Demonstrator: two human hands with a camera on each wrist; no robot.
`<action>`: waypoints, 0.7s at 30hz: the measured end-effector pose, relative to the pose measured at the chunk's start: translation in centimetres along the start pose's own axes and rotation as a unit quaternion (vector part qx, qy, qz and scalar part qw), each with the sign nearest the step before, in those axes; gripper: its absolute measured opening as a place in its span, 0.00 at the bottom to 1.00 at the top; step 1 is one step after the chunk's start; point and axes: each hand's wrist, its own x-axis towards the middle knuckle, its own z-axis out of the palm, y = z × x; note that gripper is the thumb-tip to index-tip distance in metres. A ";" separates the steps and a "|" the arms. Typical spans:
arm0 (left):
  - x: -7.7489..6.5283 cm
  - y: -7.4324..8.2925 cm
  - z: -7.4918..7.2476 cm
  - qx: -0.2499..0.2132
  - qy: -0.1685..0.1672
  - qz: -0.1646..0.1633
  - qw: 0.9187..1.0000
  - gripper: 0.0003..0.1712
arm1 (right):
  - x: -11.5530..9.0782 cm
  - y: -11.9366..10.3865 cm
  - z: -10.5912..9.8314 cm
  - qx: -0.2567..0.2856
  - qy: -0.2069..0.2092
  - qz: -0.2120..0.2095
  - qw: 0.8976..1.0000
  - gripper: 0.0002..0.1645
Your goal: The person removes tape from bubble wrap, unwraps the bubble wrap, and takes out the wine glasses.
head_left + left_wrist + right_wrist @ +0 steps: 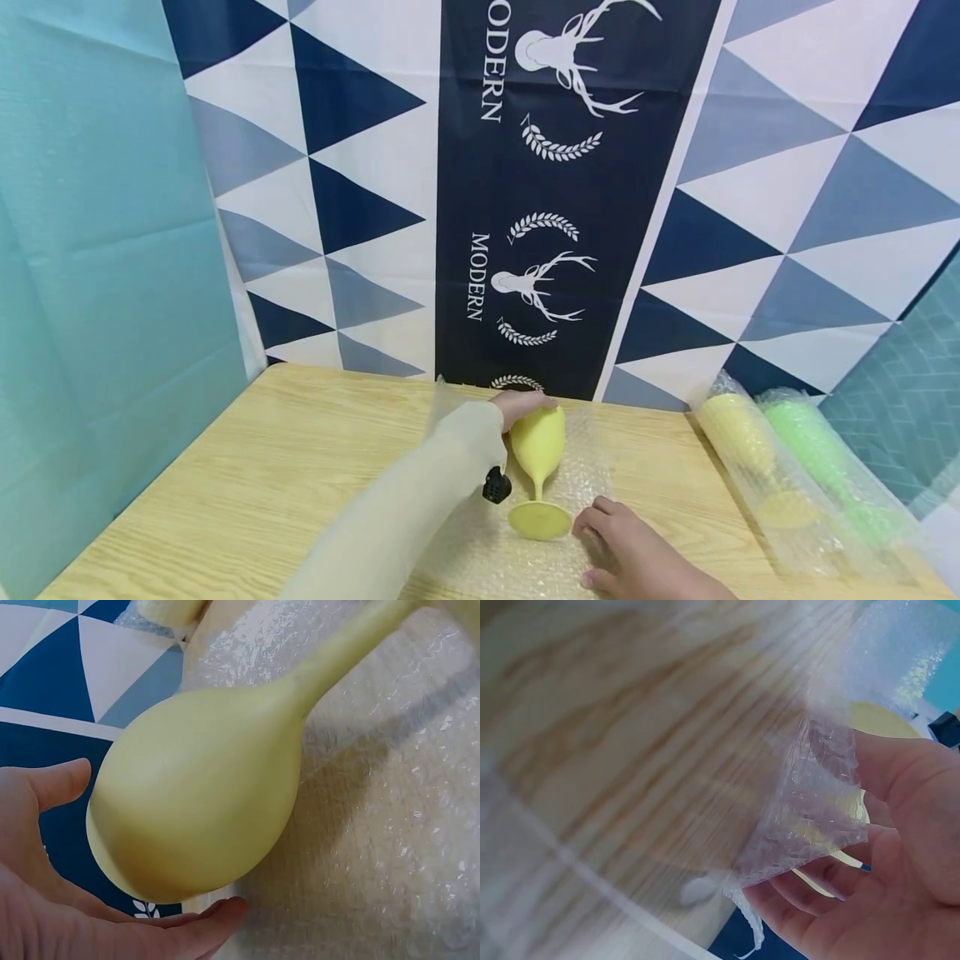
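Note:
A yellow goblet [537,446] lies on its side over a sheet of bubble wrap [495,554], its round foot facing the head camera. My left hand [522,406] is at the mouth end of the bowl. In the left wrist view, the thumb and fingers [172,937] of that hand sit on either side of the goblet's bowl [199,795]. Beside the foot, my right hand [626,542] pinches an edge of the wrap. The right wrist view shows this clear edge [810,817] between thumb and fingers. The goblet's mouth is hidden.
At the right side of the wooden table [195,483] lie a yellow goblet [742,433] and a green goblet [813,442], both in bubble wrap. A patterned cloth [375,183] hangs behind the table, and a teal curtain [112,250] hangs at the left.

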 end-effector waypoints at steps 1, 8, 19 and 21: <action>0.0 0.0 0.0 -0.005 0.001 0.002 1.000 0.35 | 0.0 0.0 0.0 0.002 -0.002 0.003 1.000 0.25; 0.6 0.1 0.2 -0.021 0.001 -0.005 1.000 0.41 | 0.0 0.0 -0.1 0.007 -0.006 0.013 1.000 0.26; 1.9 0.0 1.0 -0.046 0.008 -0.013 0.999 0.40 | -0.2 -0.1 -0.1 -0.008 0.011 0.000 1.000 0.27; 2.0 -0.1 1.2 -0.047 0.010 -0.008 0.999 0.37 | -0.2 -0.1 0.0 -0.009 0.012 -0.004 1.000 0.27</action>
